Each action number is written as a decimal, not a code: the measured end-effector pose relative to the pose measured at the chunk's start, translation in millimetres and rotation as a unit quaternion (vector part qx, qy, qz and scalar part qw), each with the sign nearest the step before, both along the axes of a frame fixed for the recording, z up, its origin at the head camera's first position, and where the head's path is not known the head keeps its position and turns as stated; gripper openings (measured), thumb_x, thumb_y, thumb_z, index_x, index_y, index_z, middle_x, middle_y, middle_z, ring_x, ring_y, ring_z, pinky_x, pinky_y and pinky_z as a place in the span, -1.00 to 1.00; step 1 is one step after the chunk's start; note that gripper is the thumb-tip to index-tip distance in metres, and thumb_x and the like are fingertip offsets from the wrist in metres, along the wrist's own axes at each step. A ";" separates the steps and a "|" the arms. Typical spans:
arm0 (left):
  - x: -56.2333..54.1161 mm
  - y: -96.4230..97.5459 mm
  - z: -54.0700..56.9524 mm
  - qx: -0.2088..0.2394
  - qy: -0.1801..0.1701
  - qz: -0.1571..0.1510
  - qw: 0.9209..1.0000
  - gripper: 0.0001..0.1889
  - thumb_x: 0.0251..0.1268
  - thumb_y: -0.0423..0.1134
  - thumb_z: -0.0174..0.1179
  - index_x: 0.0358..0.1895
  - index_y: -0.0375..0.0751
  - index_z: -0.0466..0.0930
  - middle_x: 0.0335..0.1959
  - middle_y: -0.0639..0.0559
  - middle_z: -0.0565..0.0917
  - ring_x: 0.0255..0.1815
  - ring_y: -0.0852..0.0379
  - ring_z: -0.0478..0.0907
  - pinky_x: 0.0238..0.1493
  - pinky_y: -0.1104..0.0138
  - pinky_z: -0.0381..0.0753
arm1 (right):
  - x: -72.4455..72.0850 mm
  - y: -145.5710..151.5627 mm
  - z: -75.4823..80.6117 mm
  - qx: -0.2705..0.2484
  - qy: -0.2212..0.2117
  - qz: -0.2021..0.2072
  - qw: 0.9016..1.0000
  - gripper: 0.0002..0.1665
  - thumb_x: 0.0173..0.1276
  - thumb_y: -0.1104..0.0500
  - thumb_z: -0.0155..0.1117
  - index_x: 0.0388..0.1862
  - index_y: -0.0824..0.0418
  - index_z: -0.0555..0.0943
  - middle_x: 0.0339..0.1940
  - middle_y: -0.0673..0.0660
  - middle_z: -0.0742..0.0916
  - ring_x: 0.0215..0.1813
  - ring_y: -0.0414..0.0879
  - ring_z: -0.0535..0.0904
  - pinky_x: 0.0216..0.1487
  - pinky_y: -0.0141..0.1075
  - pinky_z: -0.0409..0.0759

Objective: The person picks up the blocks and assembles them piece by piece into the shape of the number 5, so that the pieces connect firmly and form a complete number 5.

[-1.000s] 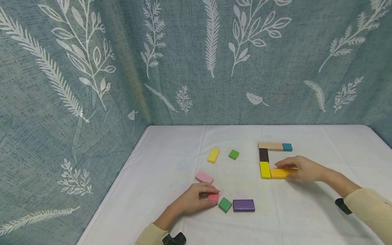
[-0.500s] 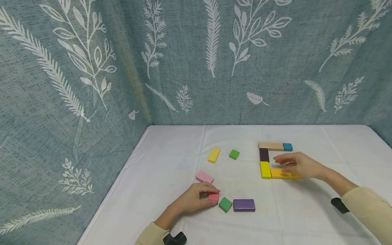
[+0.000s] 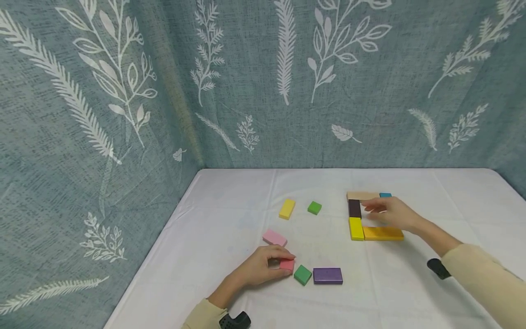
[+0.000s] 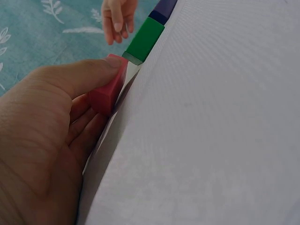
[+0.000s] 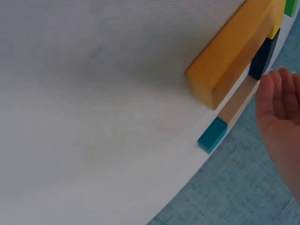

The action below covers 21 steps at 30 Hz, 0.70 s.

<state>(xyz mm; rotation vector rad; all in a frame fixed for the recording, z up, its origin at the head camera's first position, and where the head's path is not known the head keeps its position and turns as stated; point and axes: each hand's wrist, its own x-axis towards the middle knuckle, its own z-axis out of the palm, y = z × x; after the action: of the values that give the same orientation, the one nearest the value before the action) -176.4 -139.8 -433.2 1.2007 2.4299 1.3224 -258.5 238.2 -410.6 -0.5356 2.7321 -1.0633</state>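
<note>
Between thumb and fingers, my left hand point(image 3: 263, 265) pinches a red block point(image 4: 108, 89) low at the white cloth. Just right of it lie a green square block point(image 3: 302, 275) and a purple block point(image 3: 327, 276). My right hand point(image 3: 392, 213) holds nothing and hovers with loosely bent fingers over a C-shaped row of blocks. That row has a tan block point(image 5: 240, 101) and a blue block point(image 5: 213, 135) along the top, a black block point(image 3: 355, 208) and a yellow block point(image 3: 356, 228) down the left side, and an orange block point(image 3: 383, 233) along the bottom.
A pink block point(image 3: 275, 237) lies just beyond my left hand. Farther back are a loose yellow block point(image 3: 286, 209) and a small light-green block point(image 3: 314, 208). The white-covered table point(image 3: 230, 192) ends at a leaf-patterned teal curtain point(image 3: 255, 82).
My right hand has let go of the orange block, lifted off it and moved away toward the black block and the tan block. My left hand has stayed on the red block.
</note>
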 end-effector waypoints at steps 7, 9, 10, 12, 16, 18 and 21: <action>-0.2 -0.6 -0.7 0.000 -0.002 0.001 1.000 -0.70 0.10 -0.46 0.34 -0.06 -0.47 0.63 -0.13 -0.23 0.65 -0.07 0.00 0.57 -0.03 0.32 0.54 | -8.4 -17.6 7.3 0.004 0.010 0.002 1.000 -0.56 0.35 0.22 0.22 0.13 0.45 0.52 0.01 0.33 0.64 0.01 0.19 0.54 0.01 -0.01 0.53; -0.3 -0.3 -0.5 0.001 -0.002 0.001 1.000 -0.70 0.10 -0.46 0.34 -0.06 -0.48 0.63 -0.14 -0.23 0.65 -0.07 0.00 0.57 -0.03 0.31 0.54 | -11.3 -22.4 9.1 0.003 0.003 0.001 1.000 -0.56 0.35 0.23 0.22 0.14 0.46 0.51 0.01 0.33 0.64 0.01 0.19 0.54 0.01 -0.02 0.53; -0.2 -0.1 -0.3 0.001 -0.001 0.001 1.000 -0.70 0.10 -0.46 0.34 -0.06 -0.48 0.63 -0.14 -0.23 0.65 -0.08 -0.01 0.57 -0.03 0.31 0.54 | -12.6 -25.0 9.9 0.003 -0.001 -0.001 1.000 -0.56 0.35 0.24 0.22 0.15 0.46 0.51 0.00 0.33 0.65 0.01 0.18 0.54 0.01 -0.03 0.54; 0.0 0.1 -0.1 0.000 -0.001 0.002 1.000 -0.70 0.10 -0.47 0.34 -0.07 -0.48 0.63 -0.14 -0.23 0.65 -0.08 -0.01 0.57 -0.04 0.31 0.54 | -15.1 -30.1 11.2 0.006 -0.005 -0.003 1.000 -0.56 0.35 0.26 0.22 0.15 0.46 0.51 0.00 0.32 0.65 0.01 0.17 0.55 0.02 -0.04 0.54; -0.3 -0.2 0.1 -0.004 -0.010 0.004 1.000 -0.70 0.11 -0.46 0.34 -0.06 -0.47 0.63 -0.13 -0.22 0.65 -0.07 0.00 0.57 -0.03 0.31 0.54 | -19.3 -38.3 11.7 0.007 -0.001 0.006 1.000 -0.57 0.35 0.28 0.22 0.15 0.47 0.51 0.00 0.33 0.65 0.00 0.16 0.57 0.02 -0.05 0.55; -0.9 -0.7 -0.7 -0.006 -0.011 0.004 1.000 -0.70 0.11 -0.46 0.33 -0.05 -0.46 0.63 -0.13 -0.22 0.65 -0.06 0.00 0.57 -0.03 0.32 0.54 | -21.4 -42.1 11.7 0.006 0.004 0.012 1.000 -0.57 0.35 0.28 0.23 0.14 0.47 0.51 0.00 0.35 0.65 -0.01 0.16 0.57 0.02 -0.04 0.54; -1.3 -1.1 -1.6 -0.004 -0.009 0.003 1.000 -0.70 0.11 -0.46 0.34 -0.05 -0.46 0.63 -0.13 -0.22 0.65 -0.07 -0.01 0.57 -0.03 0.32 0.54 | -24.3 -49.2 12.2 0.005 0.006 0.011 1.000 -0.57 0.34 0.26 0.24 0.13 0.47 0.51 -0.02 0.36 0.65 -0.03 0.15 0.56 0.00 -0.06 0.55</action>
<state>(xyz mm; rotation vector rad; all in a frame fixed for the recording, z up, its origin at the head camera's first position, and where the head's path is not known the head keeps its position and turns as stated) -177.8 -140.9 -434.8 1.1754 2.4253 1.3180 -282.8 189.0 -398.4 -0.5717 2.7329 -1.0448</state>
